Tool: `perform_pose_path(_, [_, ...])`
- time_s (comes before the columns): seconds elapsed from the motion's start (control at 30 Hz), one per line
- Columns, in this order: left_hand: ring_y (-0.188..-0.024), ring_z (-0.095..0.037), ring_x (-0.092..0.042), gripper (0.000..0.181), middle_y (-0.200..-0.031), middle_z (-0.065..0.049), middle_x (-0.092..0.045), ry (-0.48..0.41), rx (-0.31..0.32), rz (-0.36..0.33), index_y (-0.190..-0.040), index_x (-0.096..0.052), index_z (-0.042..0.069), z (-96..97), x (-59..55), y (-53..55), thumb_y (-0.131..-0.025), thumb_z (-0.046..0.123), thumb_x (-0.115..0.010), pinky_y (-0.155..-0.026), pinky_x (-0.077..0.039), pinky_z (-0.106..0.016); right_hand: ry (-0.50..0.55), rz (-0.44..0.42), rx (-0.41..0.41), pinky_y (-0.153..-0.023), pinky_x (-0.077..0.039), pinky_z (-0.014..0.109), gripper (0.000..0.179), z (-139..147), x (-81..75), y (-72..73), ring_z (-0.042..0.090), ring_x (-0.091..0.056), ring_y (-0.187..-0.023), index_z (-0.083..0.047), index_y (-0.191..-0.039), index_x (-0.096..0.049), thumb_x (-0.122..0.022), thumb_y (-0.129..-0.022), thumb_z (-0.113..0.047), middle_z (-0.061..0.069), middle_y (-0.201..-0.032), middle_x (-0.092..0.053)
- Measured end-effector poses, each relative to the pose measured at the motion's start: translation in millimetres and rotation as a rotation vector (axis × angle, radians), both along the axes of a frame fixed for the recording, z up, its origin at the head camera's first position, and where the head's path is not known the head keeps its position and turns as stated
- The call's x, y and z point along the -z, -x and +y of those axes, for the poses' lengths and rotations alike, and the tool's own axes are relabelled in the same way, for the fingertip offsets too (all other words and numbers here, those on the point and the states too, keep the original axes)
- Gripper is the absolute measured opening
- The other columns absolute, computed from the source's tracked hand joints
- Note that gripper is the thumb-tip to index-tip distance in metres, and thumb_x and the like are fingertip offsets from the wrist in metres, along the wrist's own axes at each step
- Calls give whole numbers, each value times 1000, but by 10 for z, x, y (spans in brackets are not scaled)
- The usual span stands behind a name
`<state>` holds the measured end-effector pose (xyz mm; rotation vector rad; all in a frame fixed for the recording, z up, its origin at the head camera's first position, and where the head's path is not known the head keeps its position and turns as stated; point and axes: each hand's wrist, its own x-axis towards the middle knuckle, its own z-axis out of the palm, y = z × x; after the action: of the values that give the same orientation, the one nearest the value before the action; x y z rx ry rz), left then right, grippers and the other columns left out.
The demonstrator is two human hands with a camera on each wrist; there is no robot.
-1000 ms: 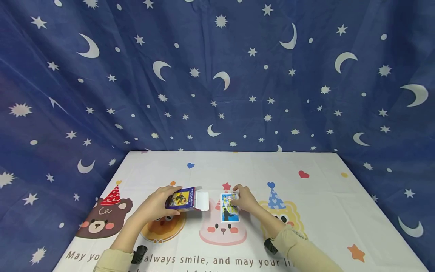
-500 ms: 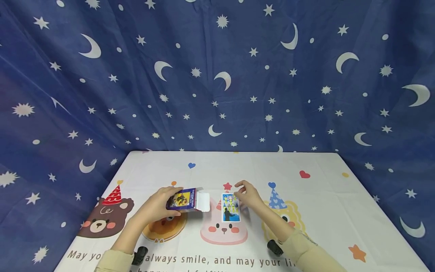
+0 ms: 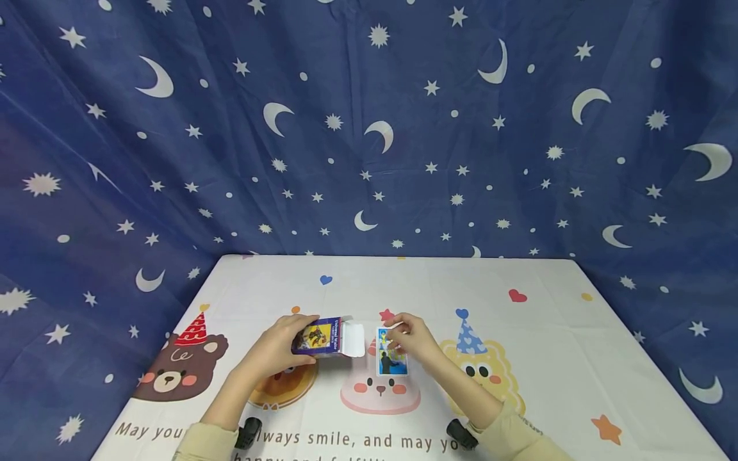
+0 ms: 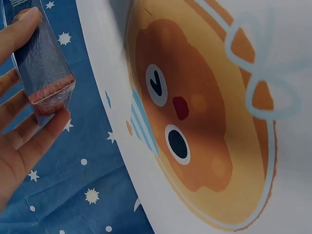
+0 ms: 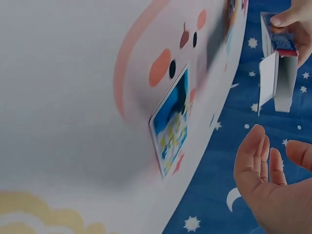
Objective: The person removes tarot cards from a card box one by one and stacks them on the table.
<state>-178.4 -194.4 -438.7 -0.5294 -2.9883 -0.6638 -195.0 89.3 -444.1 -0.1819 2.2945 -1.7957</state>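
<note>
My left hand (image 3: 279, 346) grips a tarot card box (image 3: 316, 338), dark blue with a yellow picture, fingers on its far side and thumb on its near side. The box's white end flap (image 3: 353, 339) stands open toward the right. In the left wrist view, the box's underside (image 4: 45, 63) and closed end show a clear shiny wrap. A thin stack of picture cards (image 3: 392, 367) lies face up on the table, right of the box. Above its upper part is my right hand (image 3: 416, 339). In the right wrist view, that hand (image 5: 270, 192) holds nothing, its fingers bent loosely, apart from the cards.
The white tablecloth (image 3: 553, 358) bears cartoon animals, hearts, stars and lettering. Behind and beside the table hangs a blue curtain (image 3: 323, 147) with moons and stars. Black wrist straps (image 3: 249, 433) sit by both forearms.
My right hand has come off the cards, drawn back to the right, then swung left above them. My left hand has shifted the box slightly right. The cards have stayed in place.
</note>
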Motion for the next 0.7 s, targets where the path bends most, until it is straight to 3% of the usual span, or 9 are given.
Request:
perform_pose_path(0.3, [-123,-34,-49,76,-132,-13,-56,-38,44,-38,-134,-52,12,-26,22,-33,-66,25,-86,-101,-42,-55,70,-44,-72,-66,-59,31,23,-144,14,-134,20,-65,-70,10,-108,-55,-51,-89,-3,26,-90,-65])
perform_pose_path(0.5, [-123,-34,-49,77,-131,-12,-56,-49,69,-15,-133,-53,12,-10,6,-35,-65,25,-86,-101,-42,-54,63,-48,-147,-66,-59,34,22,-253,-5,-197,13,-62,-67,8,-107,-57,-52,-89,-5,21,-88,-65])
perform_pose_path(0.7, [-123,-33,-49,76,-131,-11,-56,-48,64,-14,-133,-53,11,5,-12,-46,-66,24,-86,-102,-42,-53,75,-61,-168,-62,-58,31,24,-353,-3,-188,11,-62,-64,10,-108,-56,-54,-88,-5,23,-88,-65])
